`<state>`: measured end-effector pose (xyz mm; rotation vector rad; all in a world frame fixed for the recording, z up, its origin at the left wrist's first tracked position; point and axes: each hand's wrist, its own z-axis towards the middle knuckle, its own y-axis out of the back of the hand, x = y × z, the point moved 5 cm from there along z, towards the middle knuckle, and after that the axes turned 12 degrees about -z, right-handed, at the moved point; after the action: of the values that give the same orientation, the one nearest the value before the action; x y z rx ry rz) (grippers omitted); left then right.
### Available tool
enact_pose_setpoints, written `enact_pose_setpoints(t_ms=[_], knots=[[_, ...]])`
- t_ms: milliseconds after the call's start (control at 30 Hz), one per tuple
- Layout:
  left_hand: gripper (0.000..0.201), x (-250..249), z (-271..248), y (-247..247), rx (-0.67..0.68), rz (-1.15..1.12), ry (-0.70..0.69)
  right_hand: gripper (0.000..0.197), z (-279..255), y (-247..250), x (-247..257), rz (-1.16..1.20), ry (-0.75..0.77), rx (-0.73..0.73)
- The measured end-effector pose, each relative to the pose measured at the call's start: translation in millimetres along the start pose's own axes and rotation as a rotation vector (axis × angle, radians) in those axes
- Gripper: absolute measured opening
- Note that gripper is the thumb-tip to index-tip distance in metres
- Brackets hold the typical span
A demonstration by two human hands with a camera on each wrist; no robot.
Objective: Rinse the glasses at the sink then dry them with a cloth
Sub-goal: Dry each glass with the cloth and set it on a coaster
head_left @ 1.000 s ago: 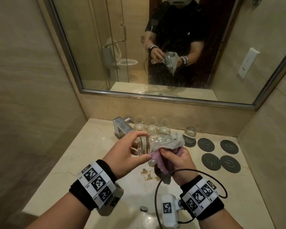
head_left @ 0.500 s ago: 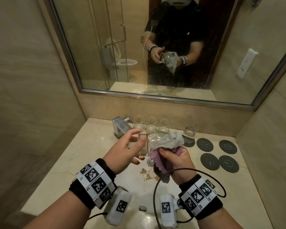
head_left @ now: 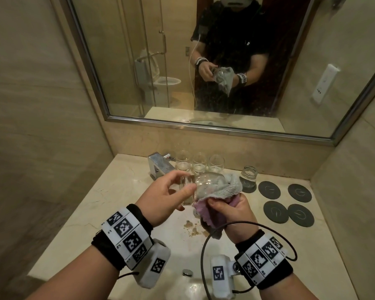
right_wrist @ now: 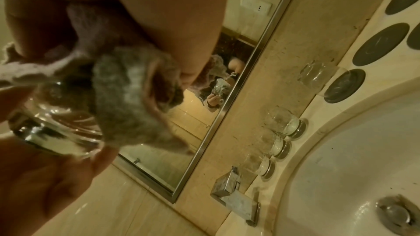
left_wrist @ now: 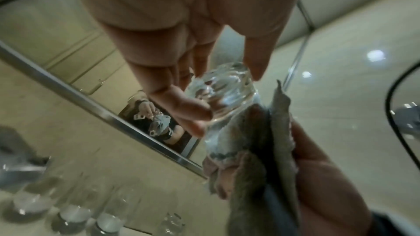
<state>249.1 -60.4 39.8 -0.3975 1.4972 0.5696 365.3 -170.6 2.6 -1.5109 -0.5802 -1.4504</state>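
From the head view, my left hand (head_left: pixel 160 198) is gripping the base of the glass (head_left: pixel 201 185) above the sink (head_left: pixel 178 239), while my right hand (head_left: pixel 230 213) is clutching the cloth (head_left: pixel 223 189) stuffed into it. The left wrist view is showing my left fingers (left_wrist: pixel 181 103) curling round the thick base. The right wrist view is showing the bunched cloth in my right fingers (right_wrist: pixel 181 24).

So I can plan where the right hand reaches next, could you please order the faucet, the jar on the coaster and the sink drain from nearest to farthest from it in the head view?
1. Jar, just beyond the right hand, on a coaster.
2. Faucet, back left.
3. Sink drain, near edge; about as far as the faucet, too close to call.
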Motion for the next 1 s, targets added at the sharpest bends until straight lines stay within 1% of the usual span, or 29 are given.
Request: enact_pose_setpoints(t_ms=[67,100,133,167,233,267,300,333,367,433,467,533,567,600,700,733,767,833,900,933,967,1000], knots=[[0.046,-6.4,-4.2,-0.7,0.086,0.176,-0.187,0.050,1.2,2.1,-0.9,0.026,-0.005,-0.019],[0.050,-7.0,-5.9,-1.9,0.108,0.261,-0.244,0.051,2.0,3.4,-1.7,0.037,-0.007,-0.032],[0.053,-5.8,-6.3,-2.0,0.098,0.281,-0.235,0.051,2.4,4.3,-2.4,0.040,-0.011,-0.034],[0.054,-4.8,-5.3,-0.5,0.058,0.237,-0.162,0.051,3.0,4.1,-2.6,0.033,-0.019,-0.028],[0.053,1.4,-1.7,0.5,-0.015,-0.003,0.061,0.051,2.6,2.9,-3.0,0.011,-0.036,-0.014],[0.052,3.8,-0.2,0.0,-0.033,-0.101,0.140,0.051,2.4,2.2,-3.0,0.008,-0.037,-0.010],[0.051,4.1,0.8,-0.1,-0.041,-0.137,0.169,0.051,2.0,1.7,-2.4,0.014,-0.033,-0.007],[0.049,4.8,2.2,0.7,-0.041,-0.130,0.160,0.052,1.8,1.4,-1.5,0.023,-0.023,-0.008],[0.046,3.7,2.2,1.3,-0.035,-0.104,0.121,0.052,1.9,1.2,-0.8,0.032,-0.012,-0.009],[0.039,2.7,1.5,4.4,-0.019,-0.035,-0.003,0.053,2.7,1.9,0.0,0.047,-0.004,-0.015],[0.042,2.0,1.3,6.8,-0.009,0.040,-0.073,0.054,3.5,2.9,0.2,0.053,-0.004,-0.020],[0.055,1.7,-0.1,7.8,-0.005,0.202,-0.170,0.054,5.4,5.3,0.6,0.056,-0.002,-0.032],[0.060,2.2,-0.2,7.3,-0.014,0.219,-0.176,0.053,6.1,5.7,1.4,0.060,-0.002,-0.036],[0.064,2.5,0.4,6.1,-0.023,0.190,-0.143,0.053,6.7,5.6,2.1,0.064,-0.002,-0.037],[0.063,5.9,4.6,-0.8,-0.024,-0.034,0.081,0.052,7.1,5.0,1.6,0.051,0.001,-0.042],[0.059,7.9,6.2,-1.2,-0.029,-0.069,0.119,0.053,6.6,4.7,0.9,0.043,-0.003,-0.040],[0.052,8.5,6.9,-1.2,-0.032,-0.072,0.121,0.054,6.3,4.7,-0.2,0.034,-0.010,-0.037],[0.043,6.2,6.8,0.1,-0.011,0.024,0.030,0.056,5.3,7.1,-1.7,0.016,-0.020,-0.040],[0.055,4.5,5.7,1.9,0.025,0.207,-0.070,0.055,4.7,10.7,-2.1,0.023,-0.027,-0.054],[0.062,5.9,5.8,2.7,0.029,0.249,-0.083,0.054,4.5,12.2,-2.0,0.031,-0.028,-0.061],[0.068,8.0,6.1,3.1,0.026,0.231,-0.060,0.054,4.3,12.7,-1.6,0.030,-0.025,-0.062],[0.072,9.8,6.6,3.2,0.016,0.169,-0.005,0.053,4.8,12.4,-0.9,0.022,-0.018,-0.055]])
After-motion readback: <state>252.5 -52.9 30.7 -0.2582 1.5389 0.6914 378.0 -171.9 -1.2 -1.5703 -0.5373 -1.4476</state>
